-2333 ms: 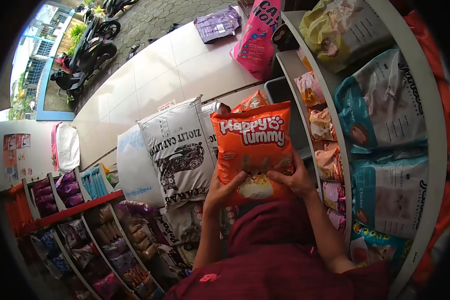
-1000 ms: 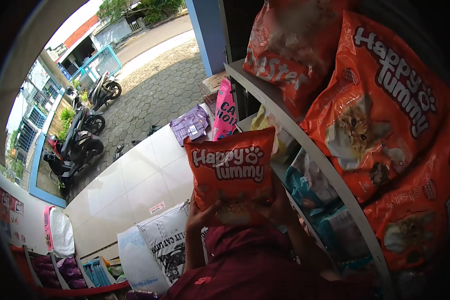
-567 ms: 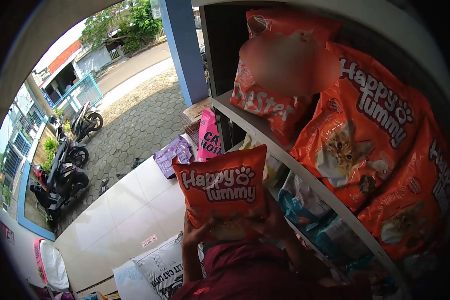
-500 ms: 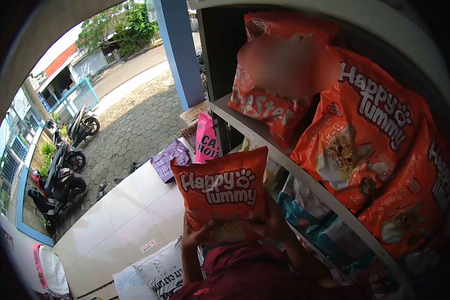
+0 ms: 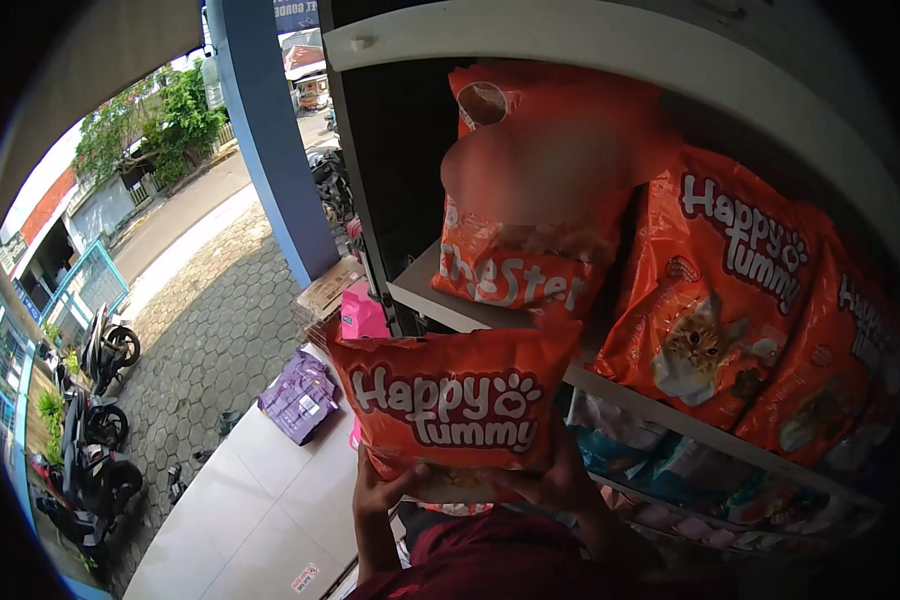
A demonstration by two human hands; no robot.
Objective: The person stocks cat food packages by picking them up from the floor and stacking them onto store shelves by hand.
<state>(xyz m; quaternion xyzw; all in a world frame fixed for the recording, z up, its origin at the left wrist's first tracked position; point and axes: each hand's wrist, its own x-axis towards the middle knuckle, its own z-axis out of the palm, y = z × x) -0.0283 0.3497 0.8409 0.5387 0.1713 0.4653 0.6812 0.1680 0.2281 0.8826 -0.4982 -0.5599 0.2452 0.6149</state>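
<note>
floor [image 5: 260,500] of pale, glossy square tiles lies at the lower left, its outer edge meeting grey hexagonal paving [image 5: 210,350] in bright daylight, where motorbikes [image 5: 90,450] stand; a flat-faced blue pillar [image 5: 270,140] rises between the paving and a dark-backed shelf unit [image 5: 450,315]. on the upper shelf, a big orange-red bag [image 5: 520,265] sits by the left corner, its middle blurred, and two large orange bags [image 5: 705,300] printed with kittens lean farther right, their slick plastic creased and bulging. teal and grey packs [image 5: 620,435] fill the level below. a crinkled purple package [image 5: 300,397] lies on the tiles near the floor's outer edge, just beside a smooth pink bag [image 5: 363,312]. the held bag [image 5: 450,400], a plump orange pillow shape with crimped top corners and puffy white "happy tummy" lettering, is upright in the air before the shelf unit's left corner, hiding part of its front edge. the left hand [image 5: 385,490] grips its lower left side, thumb pressed on the front; the right hand [image 5: 560,475], in shadow, clasps the lower right side likewise, thumb across the front. the fingers behind are hidden, so their spread cannot be told. dark red cloth [image 5: 500,555] shows below.
</note>
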